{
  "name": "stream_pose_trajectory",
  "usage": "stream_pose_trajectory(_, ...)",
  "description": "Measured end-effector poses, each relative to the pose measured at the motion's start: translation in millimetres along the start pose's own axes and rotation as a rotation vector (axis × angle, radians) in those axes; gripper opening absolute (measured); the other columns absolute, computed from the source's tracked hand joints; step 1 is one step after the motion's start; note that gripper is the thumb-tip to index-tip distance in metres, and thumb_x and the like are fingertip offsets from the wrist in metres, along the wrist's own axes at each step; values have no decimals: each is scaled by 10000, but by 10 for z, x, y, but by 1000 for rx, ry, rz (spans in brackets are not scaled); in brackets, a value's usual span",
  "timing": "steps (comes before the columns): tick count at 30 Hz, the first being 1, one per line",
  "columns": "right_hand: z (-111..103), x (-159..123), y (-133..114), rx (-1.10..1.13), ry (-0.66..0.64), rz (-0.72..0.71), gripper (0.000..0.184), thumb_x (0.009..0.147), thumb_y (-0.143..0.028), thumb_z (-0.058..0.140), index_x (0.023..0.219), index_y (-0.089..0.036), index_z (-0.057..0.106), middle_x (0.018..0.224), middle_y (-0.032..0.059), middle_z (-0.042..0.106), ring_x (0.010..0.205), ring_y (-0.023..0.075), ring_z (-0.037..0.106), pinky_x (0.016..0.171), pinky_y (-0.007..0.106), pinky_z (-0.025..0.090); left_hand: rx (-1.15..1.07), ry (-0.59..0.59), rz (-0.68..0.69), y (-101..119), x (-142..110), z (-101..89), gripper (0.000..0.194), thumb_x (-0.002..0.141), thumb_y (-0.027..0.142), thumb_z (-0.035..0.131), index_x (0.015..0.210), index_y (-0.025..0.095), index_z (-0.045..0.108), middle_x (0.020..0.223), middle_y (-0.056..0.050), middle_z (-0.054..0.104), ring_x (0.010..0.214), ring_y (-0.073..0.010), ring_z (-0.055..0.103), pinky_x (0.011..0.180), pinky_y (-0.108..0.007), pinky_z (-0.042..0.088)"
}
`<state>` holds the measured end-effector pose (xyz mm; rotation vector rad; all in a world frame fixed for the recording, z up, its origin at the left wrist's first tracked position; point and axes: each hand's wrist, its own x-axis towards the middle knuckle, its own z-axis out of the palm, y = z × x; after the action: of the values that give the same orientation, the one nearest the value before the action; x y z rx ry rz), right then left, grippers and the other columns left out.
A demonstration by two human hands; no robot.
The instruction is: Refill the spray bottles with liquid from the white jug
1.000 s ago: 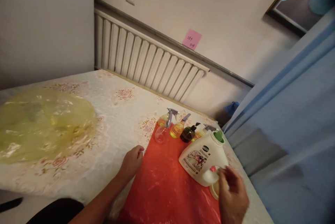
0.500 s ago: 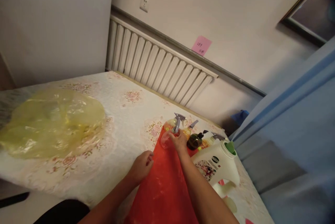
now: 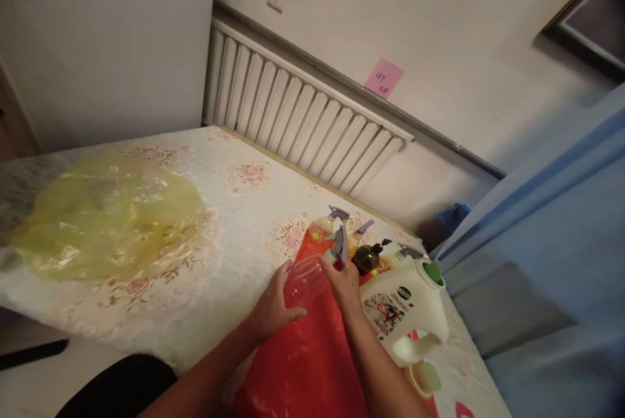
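Observation:
My right hand (image 3: 346,286) is closed around the neck of a clear spray bottle (image 3: 306,279) with a grey trigger head. The bottle lies tilted above a red plastic bag (image 3: 305,359). At the bottle's lower left end is my left hand (image 3: 274,306), thumb spread away from the fingers; its fingertips are at the bottle's side, and I cannot tell whether they press on it. Just beyond stand another spray bottle (image 3: 319,229) with a grey trigger and a dark green pump bottle (image 3: 364,260). A large white jug (image 3: 405,304) with a green spout lies right of my right forearm.
A puffed yellow plastic bag (image 3: 110,219) lies on the left of the flowered tablecloth (image 3: 239,222). A white radiator (image 3: 293,105) runs behind the table, and a blue curtain (image 3: 551,262) hangs at the right. A pale cup (image 3: 424,377) sits below the jug.
My right hand has drawn the clear spray bottle nearer, away from the other bottles. My left hand has moved up to the bottle and its fingers have spread. The view has shifted slightly.

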<state>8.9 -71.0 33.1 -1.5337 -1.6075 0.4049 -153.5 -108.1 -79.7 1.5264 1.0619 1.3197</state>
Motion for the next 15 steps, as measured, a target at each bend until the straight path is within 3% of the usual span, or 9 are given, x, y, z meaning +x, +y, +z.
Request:
stream_pose_trajectory(3, -41, -284, -147, 64, -26, 38, 313, 779, -487, 617, 847, -192, 698, 778, 37, 743, 732, 217, 677, 704, 313, 527, -91, -70, 28, 53, -55, 41, 1173, 557, 279, 873, 1509, 210, 191, 1540, -192, 340, 1417, -364, 346, 1155, -529, 326)
stream_pose_trajectory(6, -49, -443, -261, 195, -1, 76, 269, 757, -428, 644, 894, -200, 683, 854, 34, 747, 798, 210, 685, 770, 315, 531, -151, -147, 61, 153, -110, 68, 1057, 598, 262, 841, 1483, 216, 265, 1505, -170, 406, 1384, -341, 406, 1148, -500, 355)
stream_pose_trajectory(10, -56, -479, -346, 337, -16, 125, 224, 741, -406, 681, 841, -212, 630, 775, 0, 716, 751, 185, 674, 744, 298, 521, -143, -244, 80, 324, -162, 32, 888, 628, 241, 791, 1410, 205, 372, 1448, -140, 484, 1341, -326, 456, 1141, -493, 360)
stream_pose_trajectory(15, -76, -481, -409, 534, -100, 220, 185, 754, -361, 688, 770, -216, 573, 610, -44, 656, 640, 166, 665, 751, 317, 516, -317, -420, 50, 422, -196, -23, 884, 647, 264, 810, 1412, 204, 372, 1443, -128, 495, 1326, -323, 471, 1134, -488, 352)
